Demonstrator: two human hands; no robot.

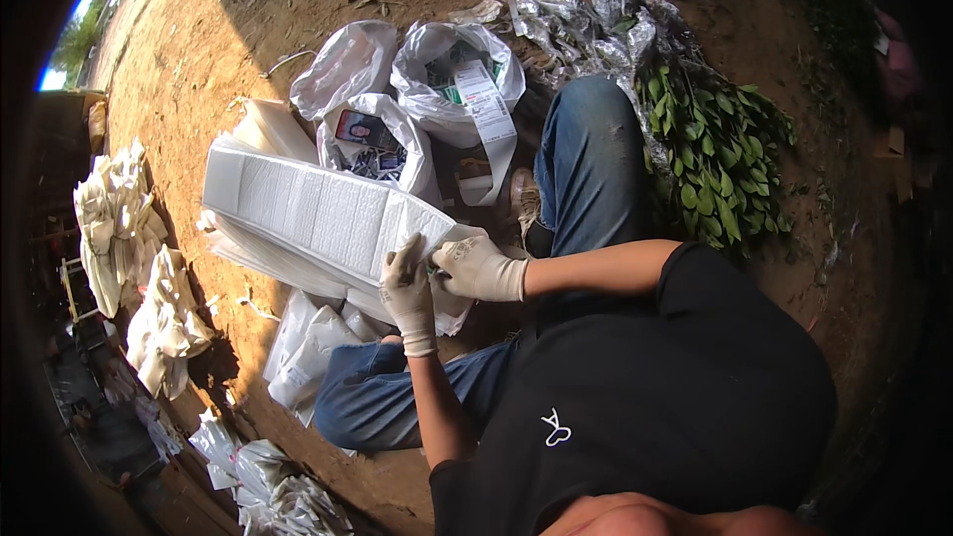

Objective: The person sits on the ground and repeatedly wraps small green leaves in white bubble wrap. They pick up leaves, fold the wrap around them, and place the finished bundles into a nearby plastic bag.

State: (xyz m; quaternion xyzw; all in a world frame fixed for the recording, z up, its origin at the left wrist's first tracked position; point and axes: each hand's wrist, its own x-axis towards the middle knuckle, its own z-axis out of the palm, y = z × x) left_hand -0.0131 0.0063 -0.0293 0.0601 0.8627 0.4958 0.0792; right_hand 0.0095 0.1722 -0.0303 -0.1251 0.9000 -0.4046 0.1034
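Observation:
A long white padded sheet (pixel 313 212) lies over a stack of pale packing sheets (pixel 268 257) in front of me. At its near right end, my left hand (pixel 406 286), in a pale work glove, pinches the edge with thumb and fingers. My right hand (pixel 476 266), gloved alike, has its fingers curled in at the same end, close to the left fingertips. A small bit of green shows between the two hands; what it belongs to is hidden. The sheet's underside is out of sight.
Beyond the stack stand white plastic bags holding small packets (pixel 372 160) and a printed label strip (pixel 488 108). Leafy cuttings (pixel 715 156) wrapped in clear plastic lie right of my knee. Bundled bags (pixel 167 324) lie left on the dirt ground (pixel 201 37). Clear plastic packs (pixel 316 353) touch my left knee.

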